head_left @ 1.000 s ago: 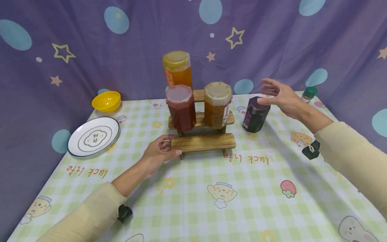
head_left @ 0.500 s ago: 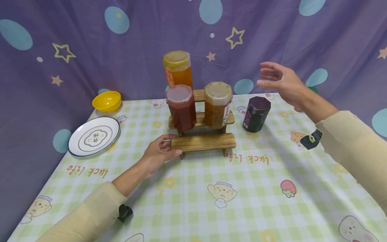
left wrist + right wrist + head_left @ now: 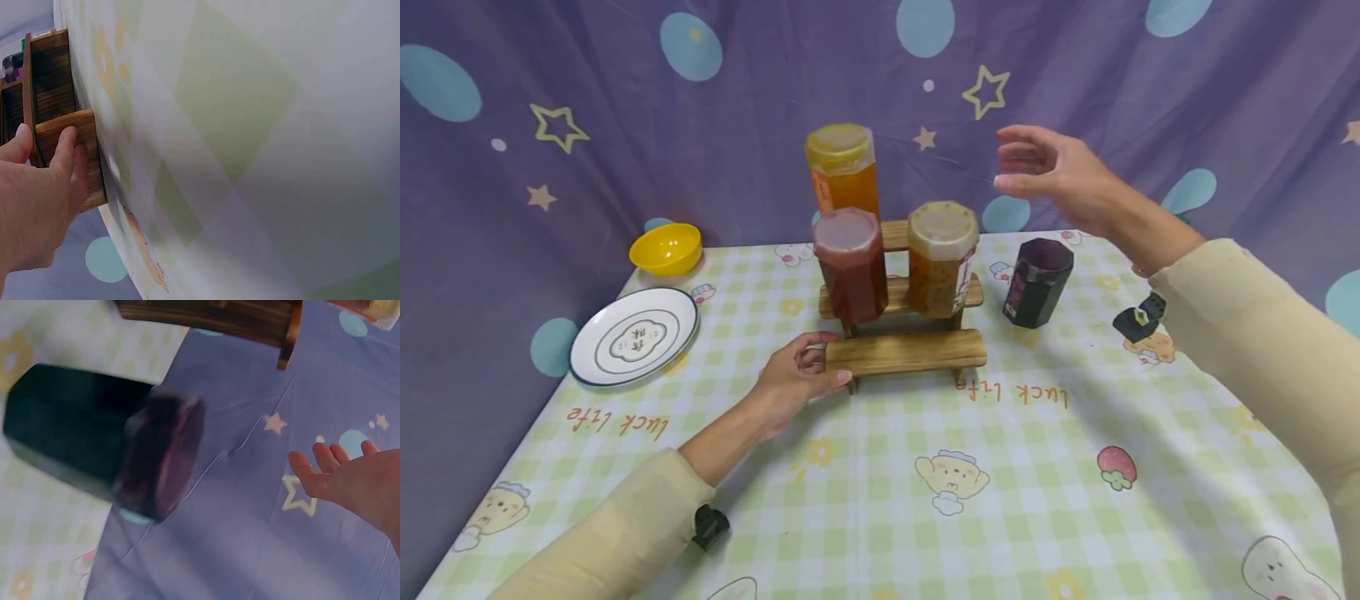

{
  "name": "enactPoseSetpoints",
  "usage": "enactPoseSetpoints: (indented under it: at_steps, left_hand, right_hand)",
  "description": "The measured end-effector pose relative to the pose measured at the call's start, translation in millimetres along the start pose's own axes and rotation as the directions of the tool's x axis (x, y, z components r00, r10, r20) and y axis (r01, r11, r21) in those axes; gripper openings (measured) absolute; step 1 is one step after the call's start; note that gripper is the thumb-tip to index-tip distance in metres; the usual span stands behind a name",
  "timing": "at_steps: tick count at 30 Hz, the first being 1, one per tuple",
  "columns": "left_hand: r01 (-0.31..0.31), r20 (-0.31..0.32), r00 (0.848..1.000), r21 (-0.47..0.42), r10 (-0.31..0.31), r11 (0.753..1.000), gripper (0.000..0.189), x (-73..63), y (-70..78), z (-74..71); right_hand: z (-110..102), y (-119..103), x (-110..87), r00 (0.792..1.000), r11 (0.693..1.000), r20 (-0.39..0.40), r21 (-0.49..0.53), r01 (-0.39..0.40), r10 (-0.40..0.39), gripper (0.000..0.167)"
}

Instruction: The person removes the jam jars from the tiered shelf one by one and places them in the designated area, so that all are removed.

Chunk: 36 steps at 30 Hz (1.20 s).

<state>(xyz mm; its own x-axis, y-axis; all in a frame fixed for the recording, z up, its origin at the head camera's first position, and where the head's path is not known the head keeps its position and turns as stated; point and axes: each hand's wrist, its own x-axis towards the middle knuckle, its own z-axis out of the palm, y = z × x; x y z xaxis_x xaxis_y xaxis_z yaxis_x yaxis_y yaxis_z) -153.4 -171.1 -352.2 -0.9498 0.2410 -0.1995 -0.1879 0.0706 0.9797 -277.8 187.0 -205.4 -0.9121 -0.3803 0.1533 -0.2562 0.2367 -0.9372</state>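
My left hand (image 3: 790, 379) grips the left end of the bottom step of a three-tier wooden rack (image 3: 906, 352), thumb on the near side and fingers behind. On the middle step stand a red jam jar (image 3: 853, 279) and an amber jam jar (image 3: 934, 279) with dark specks. An orange jam jar (image 3: 847, 183) with a yellow lid is on the top step. My right hand (image 3: 1063, 171) is raised in the air with relaxed fingers, holding nothing. Below it, a dark purple jam jar (image 3: 1037, 283) stands on the table right of the rack, large in the right wrist view.
A yellow bowl (image 3: 666, 250) and a white plate (image 3: 597, 342) with a dark rim lie at the table's left. A checked cloth (image 3: 880, 525) covers the table. Behind it hangs a purple curtain (image 3: 760, 125).
My right hand has risen from over the dark purple jam jar and moved left toward the rack, with nothing in it. The left hand, rack and jars stay put.
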Motion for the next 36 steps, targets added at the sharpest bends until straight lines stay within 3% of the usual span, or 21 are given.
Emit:
enactPoseSetpoints:
  at_steps: [8,21,36]
  left_hand:
    - [-0.004,-0.005,1.0,0.005,0.004,1.0,0.06,0.7,0.1,0.9]
    - [0.014,-0.02,1.0,0.029,-0.014,0.999,0.06,1.9,-1.7,0.5]
    - [-0.003,-0.012,1.0,0.01,0.003,1.0,0.061,1.4,-1.1,-0.4]
  right_hand:
    - [18,-16,14.9,0.998,1.0,0.061,0.004,0.023,-0.023,0.071]
    - [35,-30,31.5,0.996,0.999,0.082,-0.025,0.02,-0.018,0.071]
    - [56,-48,49.0,0.984,0.985,0.17,-0.157,0.077,-0.05,0.076]
